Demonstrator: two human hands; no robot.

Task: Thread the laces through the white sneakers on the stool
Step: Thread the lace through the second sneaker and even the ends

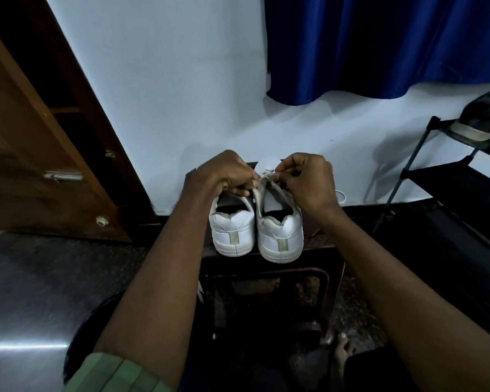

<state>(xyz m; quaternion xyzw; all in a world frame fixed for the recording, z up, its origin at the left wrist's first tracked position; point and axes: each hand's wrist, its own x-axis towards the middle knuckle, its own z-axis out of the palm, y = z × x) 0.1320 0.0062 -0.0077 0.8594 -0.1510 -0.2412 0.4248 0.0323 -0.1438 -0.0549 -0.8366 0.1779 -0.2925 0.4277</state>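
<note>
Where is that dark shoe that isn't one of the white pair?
In the head view, the dark shoe sits on the top shelf of the black rack at the far right, below the blue curtain.

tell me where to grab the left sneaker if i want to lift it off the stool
Take the left sneaker by its heel, coming from the near side. Both sneakers stand side by side on the stool with heels toward the camera, and that heel is bare and rounded. The left hand covers its front, and the right sneaker sits close alongside, so a pinch over the heel collar looks easiest.
</note>
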